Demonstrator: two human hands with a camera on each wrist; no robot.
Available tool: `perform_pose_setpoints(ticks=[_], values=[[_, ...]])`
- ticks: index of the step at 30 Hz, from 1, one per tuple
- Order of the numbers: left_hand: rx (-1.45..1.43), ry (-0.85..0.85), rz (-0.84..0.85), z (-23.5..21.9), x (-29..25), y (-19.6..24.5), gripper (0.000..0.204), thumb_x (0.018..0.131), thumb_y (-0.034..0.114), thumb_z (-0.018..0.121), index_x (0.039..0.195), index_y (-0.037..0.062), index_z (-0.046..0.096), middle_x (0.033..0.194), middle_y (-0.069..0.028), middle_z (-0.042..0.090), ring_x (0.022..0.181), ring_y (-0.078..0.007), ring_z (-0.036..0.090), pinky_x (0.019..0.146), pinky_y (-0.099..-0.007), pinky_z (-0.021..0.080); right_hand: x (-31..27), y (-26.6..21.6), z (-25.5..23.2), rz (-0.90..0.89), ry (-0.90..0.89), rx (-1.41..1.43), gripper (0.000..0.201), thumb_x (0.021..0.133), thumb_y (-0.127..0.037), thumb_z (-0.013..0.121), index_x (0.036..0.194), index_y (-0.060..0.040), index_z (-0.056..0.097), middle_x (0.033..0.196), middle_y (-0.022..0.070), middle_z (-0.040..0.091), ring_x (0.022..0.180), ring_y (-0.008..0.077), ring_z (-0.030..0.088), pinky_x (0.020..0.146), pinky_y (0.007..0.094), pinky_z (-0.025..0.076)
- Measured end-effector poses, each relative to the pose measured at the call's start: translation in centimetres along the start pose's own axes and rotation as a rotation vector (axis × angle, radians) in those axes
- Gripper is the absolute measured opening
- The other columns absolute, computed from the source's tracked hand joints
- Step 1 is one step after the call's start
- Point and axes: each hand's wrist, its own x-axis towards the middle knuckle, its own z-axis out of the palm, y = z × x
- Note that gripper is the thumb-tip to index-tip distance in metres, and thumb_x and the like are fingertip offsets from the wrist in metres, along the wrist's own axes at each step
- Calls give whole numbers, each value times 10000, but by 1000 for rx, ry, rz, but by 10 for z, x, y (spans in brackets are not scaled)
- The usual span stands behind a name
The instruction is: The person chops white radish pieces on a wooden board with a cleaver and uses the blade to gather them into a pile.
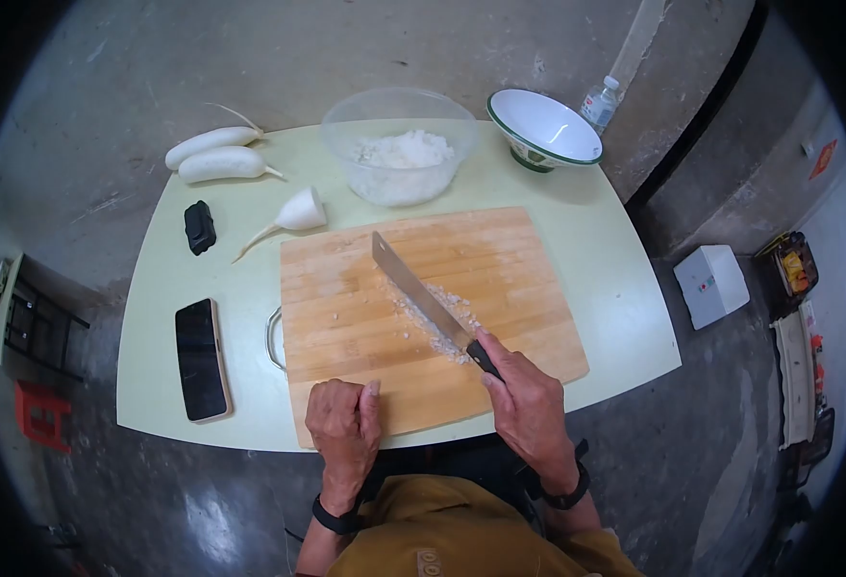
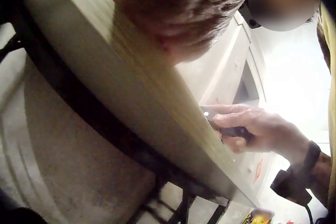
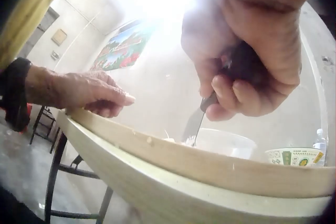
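My right hand (image 1: 529, 409) grips the black handle of a kitchen knife (image 1: 418, 293). Its broad blade lies diagonally over finely chopped white bits (image 1: 447, 313) on a wooden cutting board (image 1: 346, 337). In the right wrist view, the fingers (image 3: 247, 95) wrap round the handle and the blade slants down toward the board. My left hand (image 1: 343, 423) rests on the board's near left edge with fingers curled and nothing held. A cut white radish piece (image 1: 300, 210) with a long root lies behind the board, beside a clear plastic bowl (image 1: 399, 188) of chopped white bits.
Two whole white radishes (image 1: 221, 163) lie at the table's far left. A black object (image 1: 199, 228) and a phone (image 1: 202, 361) are left of the board, near its metal handle (image 1: 273, 338). A green-rimmed bowl (image 1: 544, 130) and a plastic bottle (image 1: 600, 104) stand far right.
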Motion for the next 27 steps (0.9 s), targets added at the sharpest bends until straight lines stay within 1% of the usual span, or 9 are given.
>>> perform_pose_setpoints(ticks=[2, 5, 6, 8, 12, 17, 22, 23, 27], values=[[3, -5, -7, -1, 1, 1, 219, 851, 77, 720, 729, 23, 546, 666, -121, 496, 644, -326, 496, 598, -422, 391, -1, -4, -3, 99, -56, -33, 548, 845, 63, 619, 1377, -46, 548, 995, 217, 663, 850, 369, 658, 755, 371, 531], [-10, 30, 7, -1, 1, 1, 223, 854, 82, 717, 719, 20, 550, 658, -122, 499, 633, -323, 492, 588, -420, 385, -2, -13, -6, 101, -41, 31, 549, 850, 59, 618, 1383, -43, 540, 995, 219, 659, 855, 369, 657, 756, 372, 532], [-10, 29, 7, -1, 0, 1, 223, 854, 82, 717, 719, 20, 550, 658, -122, 499, 633, -323, 492, 588, -420, 385, -4, -13, -2, 102, -40, 31, 549, 850, 59, 618, 1383, -43, 540, 995, 219, 659, 855, 369, 657, 756, 372, 532], [-49, 113, -1, -1, -1, 2, 211, 864, 79, 701, 715, 15, 566, 649, -119, 504, 615, -314, 483, 574, -410, 377, -9, -13, 9, -21, -26, 51, 611, 860, -28, 649, 1444, -103, 488, 821, 147, 594, 684, 337, 608, 600, 425, 502], [-64, 160, 7, -2, -4, 1, 198, 872, 75, 685, 717, 9, 582, 643, -116, 509, 602, -305, 475, 564, -398, 371, -12, -26, 35, -85, -85, 107, 661, 870, -37, 640, 1488, -120, 421, 842, 125, 583, 659, 318, 601, 588, 418, 509], [-74, 205, 34, 0, -3, -1, 241, 921, 94, 652, 722, -3, 559, 635, -107, 464, 589, -264, 446, 542, -369, 360, -5, -29, 52, -33, -141, 128, 621, 898, -70, 624, 1482, -117, 419, 872, 133, 598, 705, 333, 623, 603, 418, 522], [-53, 164, 18, -1, -3, -1, 211, 896, 77, 670, 727, 5, 565, 647, -112, 483, 606, -285, 461, 559, -385, 368, 5, -16, 38, 37, 14, 37, 573, 906, -65, 611, 1452, -94, 441, 1021, 195, 656, 842, 392, 654, 703, 461, 537], [-47, 156, 14, -1, -3, -1, 189, 875, 70, 686, 733, 11, 576, 658, -117, 500, 614, -306, 470, 566, -401, 369, 6, -17, 30, 134, -10, 29, 561, 896, -44, 618, 1434, -70, 462, 1073, 217, 660, 908, 402, 655, 759, 451, 541], [-43, 135, 12, -1, -3, -1, 188, 873, 71, 689, 735, 11, 575, 657, -117, 495, 616, -306, 469, 569, -403, 372, -3, -5, 12, 111, 95, 85, 552, 869, 26, 627, 1403, -25, 496, 1093, 234, 654, 977, 396, 652, 830, 402, 535]])
